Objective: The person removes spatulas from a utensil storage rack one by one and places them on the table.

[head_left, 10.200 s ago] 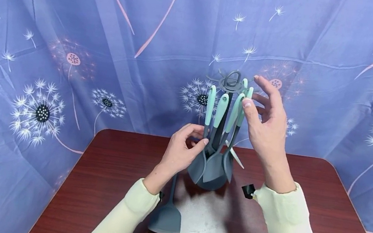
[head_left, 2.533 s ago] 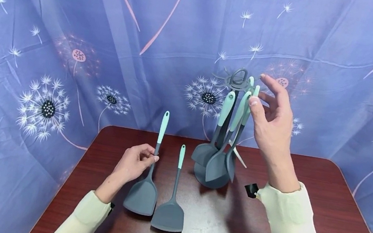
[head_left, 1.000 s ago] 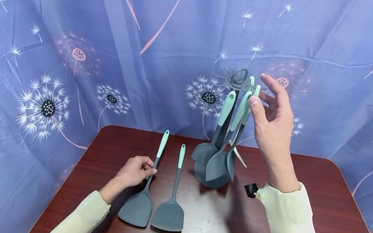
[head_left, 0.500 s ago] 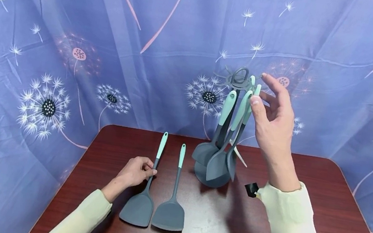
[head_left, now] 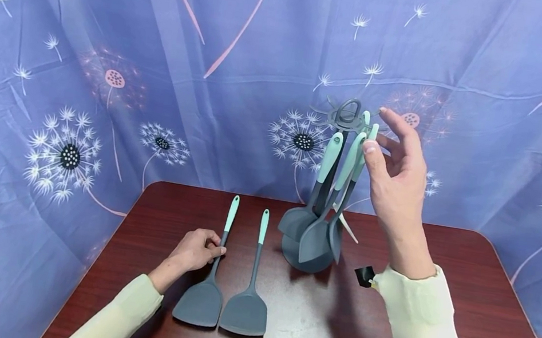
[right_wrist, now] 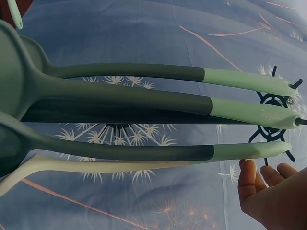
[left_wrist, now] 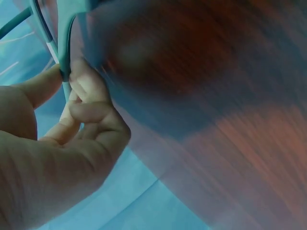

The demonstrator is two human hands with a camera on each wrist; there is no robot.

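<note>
My left hand (head_left: 194,249) pinches the dark shaft of a grey turner (head_left: 200,302) with a mint handle; its blade lies low at the tabletop. Close on its right lies a second, similar turner (head_left: 245,311). A dark utensil rack (head_left: 348,119) with radiating hooks stands upright further right, hung with several grey utensils with mint handles, among them a slotted-looking or broad turner (head_left: 297,222). My right hand (head_left: 397,178) is raised at the rack's right side, thumb and index finger spread, its thumb tip at a hanging handle (right_wrist: 252,151) and its index fingertip at a hook.
The dark red-brown wooden table (head_left: 438,308) ends at a rounded back edge just behind the rack. A blue curtain (head_left: 236,118) with dandelion prints hangs around it. A pale, thin utensil part (head_left: 346,226) juts out behind the rack.
The left hand took a turner from the rack, carried it left and lowered it beside the other; lately it shifted only slightly. The right hand has stayed at the rack's top.
</note>
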